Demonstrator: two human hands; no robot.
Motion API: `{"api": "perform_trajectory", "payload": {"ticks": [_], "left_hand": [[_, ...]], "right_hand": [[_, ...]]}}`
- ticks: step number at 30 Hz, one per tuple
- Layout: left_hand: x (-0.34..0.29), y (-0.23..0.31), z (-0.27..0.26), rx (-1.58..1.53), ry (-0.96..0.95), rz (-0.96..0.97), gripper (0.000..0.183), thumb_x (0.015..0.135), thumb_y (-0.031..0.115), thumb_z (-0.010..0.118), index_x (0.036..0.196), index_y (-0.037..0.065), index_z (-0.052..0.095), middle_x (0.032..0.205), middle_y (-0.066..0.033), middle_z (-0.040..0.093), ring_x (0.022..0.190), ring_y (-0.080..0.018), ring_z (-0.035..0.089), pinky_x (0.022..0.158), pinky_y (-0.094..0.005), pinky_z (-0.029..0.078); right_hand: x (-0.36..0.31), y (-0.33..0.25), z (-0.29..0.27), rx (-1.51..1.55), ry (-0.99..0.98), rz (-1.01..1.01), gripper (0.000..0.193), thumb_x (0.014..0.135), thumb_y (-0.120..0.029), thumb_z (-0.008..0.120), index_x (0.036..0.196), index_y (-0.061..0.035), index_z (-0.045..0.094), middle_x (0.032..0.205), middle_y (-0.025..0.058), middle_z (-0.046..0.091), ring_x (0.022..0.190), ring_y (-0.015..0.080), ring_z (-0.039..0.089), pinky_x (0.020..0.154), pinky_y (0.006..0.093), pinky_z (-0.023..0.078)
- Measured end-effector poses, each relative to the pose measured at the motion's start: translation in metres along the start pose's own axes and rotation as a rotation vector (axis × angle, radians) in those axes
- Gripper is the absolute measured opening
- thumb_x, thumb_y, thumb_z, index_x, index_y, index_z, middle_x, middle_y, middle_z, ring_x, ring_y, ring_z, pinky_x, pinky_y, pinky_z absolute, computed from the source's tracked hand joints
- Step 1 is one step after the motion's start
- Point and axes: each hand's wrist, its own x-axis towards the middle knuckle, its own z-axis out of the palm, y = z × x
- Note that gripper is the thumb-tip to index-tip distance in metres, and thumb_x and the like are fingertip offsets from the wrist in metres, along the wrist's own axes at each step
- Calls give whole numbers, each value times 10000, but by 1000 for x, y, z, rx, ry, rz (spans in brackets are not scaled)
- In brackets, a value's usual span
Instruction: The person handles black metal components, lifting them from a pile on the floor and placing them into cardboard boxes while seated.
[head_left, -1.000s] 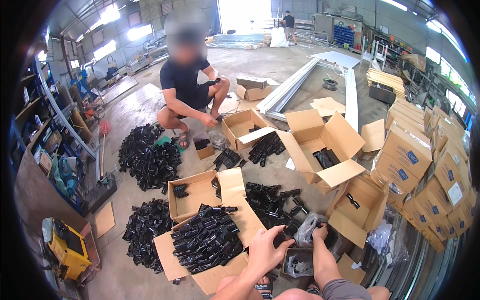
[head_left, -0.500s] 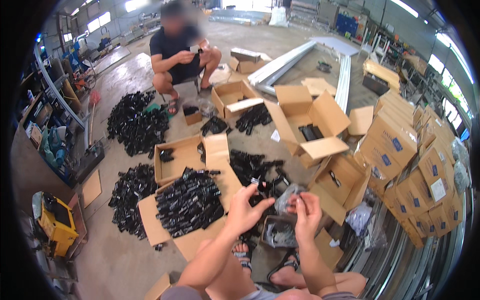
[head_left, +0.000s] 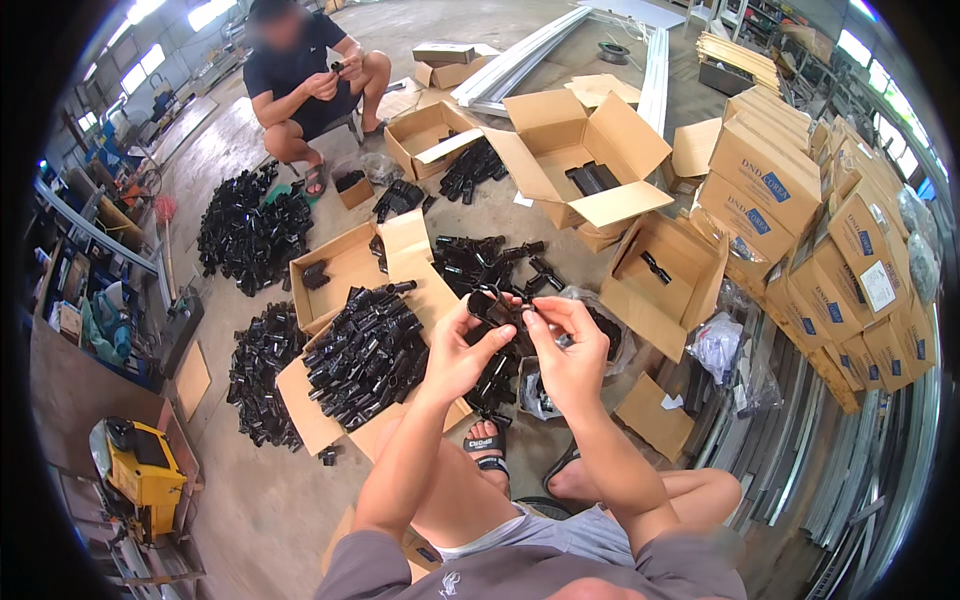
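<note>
My left hand (head_left: 457, 352) is closed around a black tube-shaped part (head_left: 490, 309), held up in front of my knees. My right hand (head_left: 572, 350) meets it from the other side, thumb and fingers pinched together at the part's right end. Whatever lies between those fingertips is too small and dark to make out. Below the hands, partly hidden, stands a small box (head_left: 533, 392) with clear plastic in it. Just beyond them spreads a loose heap of similar black parts (head_left: 468, 262). A dense pile of black parts (head_left: 365, 350) lies to the left on opened cardboard.
A co-worker (head_left: 305, 80) sits at the far left, handling a small dark piece. Open cartons (head_left: 630, 210) stand ahead and right, beside stacked closed cartons (head_left: 760, 190). Metal profiles (head_left: 800, 450) lie at the right. More black heaps (head_left: 255, 230) and a yellow machine (head_left: 145, 470) are at left.
Both hands have come up and together, the right one away from the plastic bag by the small box. A black part now shows clearly in my left hand. The view has tilted downward.
</note>
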Motion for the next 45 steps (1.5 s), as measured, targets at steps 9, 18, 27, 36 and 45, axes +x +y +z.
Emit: {"api": "perform_trajectory", "payload": {"ticks": [9, 18, 27, 36, 45], "left_hand": [[0, -1, 3, -1, -48, 34, 358, 871, 60, 712, 1201, -8, 594, 1149, -78, 670, 1057, -141, 622, 960, -316, 481], [-3, -10, 5, 213, 4, 53, 394, 825, 80, 777, 1166, -16, 605, 1023, -57, 684, 977, -123, 636, 872, -301, 508], [0, -15, 8, 551, -8, 100, 393, 770, 107, 817, 1113, 10, 652, 900, -93, 668, 847, -145, 629, 767, -313, 504], [-1, -18, 13, 683, 49, 47, 394, 755, 249, 805, 1094, 86, 685, 775, -111, 580, 736, -272, 542, 660, -373, 439], [-2, -20, 15, 649, 78, 117, 416, 709, 238, 839, 1093, 118, 730, 754, -96, 592, 730, -232, 548, 645, -339, 440]], "right_hand": [[-3, 6, -2, -23, -13, -42, 146, 846, -85, 746, 964, -13, 701, 928, 69, 739, 789, 82, 651, 650, 225, 447], [3, 24, -17, -68, -142, -14, 138, 858, -47, 710, 990, -5, 720, 889, 72, 719, 712, 90, 590, 676, 249, 481], [11, 35, -35, -101, -227, 30, 121, 871, -14, 682, 982, 33, 689, 900, 69, 708, 815, 118, 648, 772, 259, 511], [7, 58, -34, 167, -184, 266, 148, 913, -29, 664, 1045, 37, 650, 949, 46, 681, 854, 85, 625, 791, 232, 506], [8, 53, -38, 524, -302, 579, 183, 956, -105, 618, 1106, -1, 636, 974, 42, 674, 812, 91, 603, 717, 228, 455]]}}
